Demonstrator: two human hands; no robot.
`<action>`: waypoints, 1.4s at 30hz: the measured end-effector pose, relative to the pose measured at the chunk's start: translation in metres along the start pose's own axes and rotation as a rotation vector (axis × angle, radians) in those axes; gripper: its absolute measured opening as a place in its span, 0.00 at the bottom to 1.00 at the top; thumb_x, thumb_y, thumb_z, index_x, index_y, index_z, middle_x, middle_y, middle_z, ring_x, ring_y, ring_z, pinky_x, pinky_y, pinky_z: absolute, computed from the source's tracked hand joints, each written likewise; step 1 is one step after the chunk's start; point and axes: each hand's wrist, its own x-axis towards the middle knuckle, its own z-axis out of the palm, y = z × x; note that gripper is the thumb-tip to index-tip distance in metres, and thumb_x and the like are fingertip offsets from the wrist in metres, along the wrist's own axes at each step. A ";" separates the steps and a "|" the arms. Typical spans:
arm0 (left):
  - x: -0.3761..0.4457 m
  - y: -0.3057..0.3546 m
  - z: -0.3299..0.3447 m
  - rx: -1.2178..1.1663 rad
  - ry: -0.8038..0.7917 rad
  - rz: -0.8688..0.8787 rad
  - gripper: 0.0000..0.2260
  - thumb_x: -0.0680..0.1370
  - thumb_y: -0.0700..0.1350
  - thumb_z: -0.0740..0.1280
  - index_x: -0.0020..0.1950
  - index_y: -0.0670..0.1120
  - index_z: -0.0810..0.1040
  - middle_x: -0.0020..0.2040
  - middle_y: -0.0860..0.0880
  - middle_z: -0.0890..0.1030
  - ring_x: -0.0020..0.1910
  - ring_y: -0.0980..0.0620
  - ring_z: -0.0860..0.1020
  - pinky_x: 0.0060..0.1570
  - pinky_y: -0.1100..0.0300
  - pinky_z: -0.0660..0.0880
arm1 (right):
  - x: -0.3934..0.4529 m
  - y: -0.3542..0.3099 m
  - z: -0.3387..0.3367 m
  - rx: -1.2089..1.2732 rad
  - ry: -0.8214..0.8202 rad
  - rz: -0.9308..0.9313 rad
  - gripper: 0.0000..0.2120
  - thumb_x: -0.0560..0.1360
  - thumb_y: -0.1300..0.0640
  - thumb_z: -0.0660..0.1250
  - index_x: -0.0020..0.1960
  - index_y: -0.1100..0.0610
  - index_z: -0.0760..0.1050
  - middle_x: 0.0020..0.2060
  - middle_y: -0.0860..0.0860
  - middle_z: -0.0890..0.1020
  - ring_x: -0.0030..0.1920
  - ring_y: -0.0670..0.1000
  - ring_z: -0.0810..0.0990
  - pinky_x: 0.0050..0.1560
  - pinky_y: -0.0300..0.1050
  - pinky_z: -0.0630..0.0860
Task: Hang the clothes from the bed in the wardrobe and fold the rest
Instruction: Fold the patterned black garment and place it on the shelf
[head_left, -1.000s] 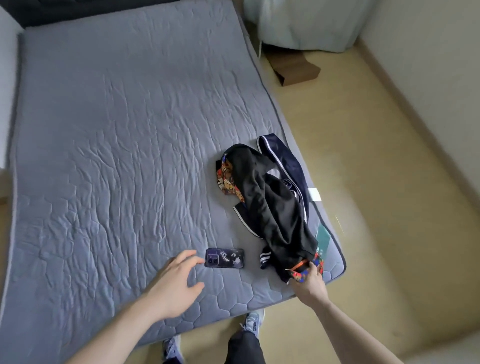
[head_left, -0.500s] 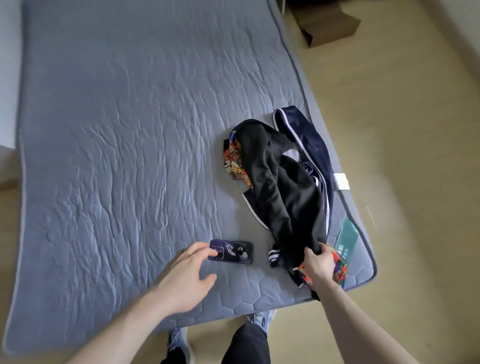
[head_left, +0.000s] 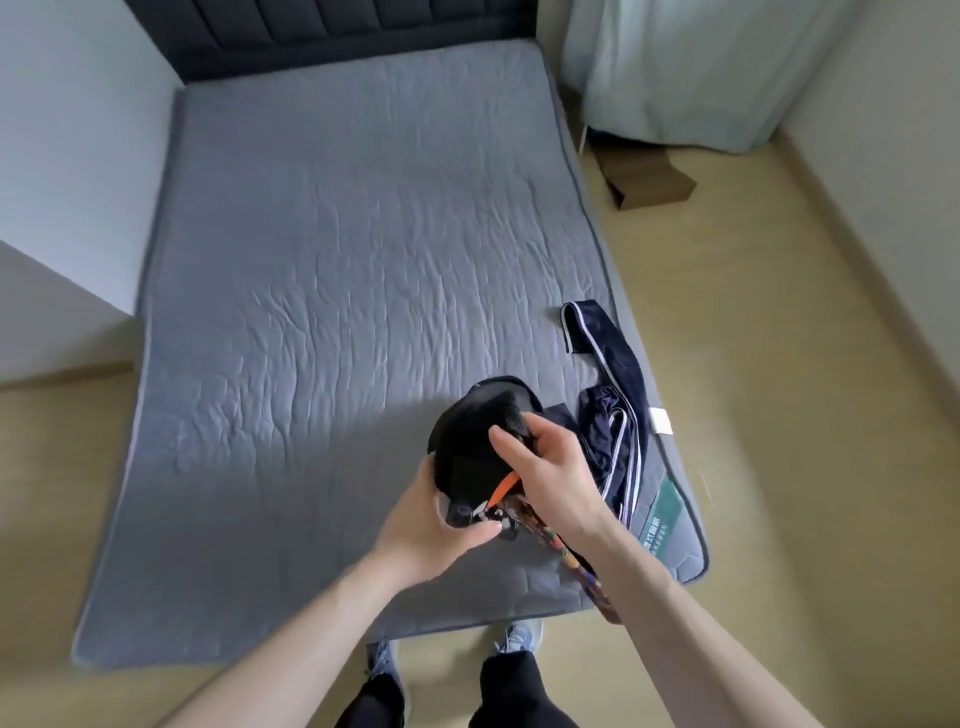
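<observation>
On grey mattress (head_left: 332, 312), perhaps quilted.

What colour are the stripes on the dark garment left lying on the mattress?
White stripes on the navy garment, clearest in the head view.

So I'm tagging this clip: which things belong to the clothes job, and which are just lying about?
Job:
- black garment, held in both hands
- patterned garment, hanging below the right hand
- navy striped garment, on the mattress
- left hand

Lying about:
- cardboard box on the floor
- curtain
</observation>
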 end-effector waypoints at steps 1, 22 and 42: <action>-0.008 0.001 -0.009 -0.077 0.043 0.008 0.35 0.66 0.64 0.78 0.67 0.71 0.63 0.58 0.71 0.79 0.53 0.71 0.78 0.45 0.70 0.76 | -0.007 -0.012 0.009 0.006 -0.016 -0.015 0.14 0.80 0.49 0.69 0.52 0.61 0.81 0.46 0.62 0.85 0.50 0.63 0.86 0.54 0.67 0.82; -0.120 -0.059 -0.323 -0.026 0.306 0.418 0.16 0.78 0.62 0.65 0.41 0.50 0.77 0.35 0.51 0.80 0.35 0.53 0.78 0.35 0.55 0.70 | -0.049 -0.114 0.200 -0.538 -0.012 -0.209 0.05 0.72 0.57 0.76 0.41 0.48 0.82 0.34 0.43 0.86 0.32 0.39 0.80 0.32 0.32 0.72; -0.114 -0.136 -0.236 -0.191 0.301 0.081 0.29 0.69 0.67 0.75 0.65 0.58 0.74 0.57 0.63 0.80 0.60 0.54 0.80 0.55 0.63 0.74 | -0.045 -0.195 0.346 -0.515 0.084 -0.415 0.16 0.77 0.49 0.66 0.38 0.61 0.77 0.26 0.47 0.76 0.28 0.46 0.73 0.28 0.41 0.68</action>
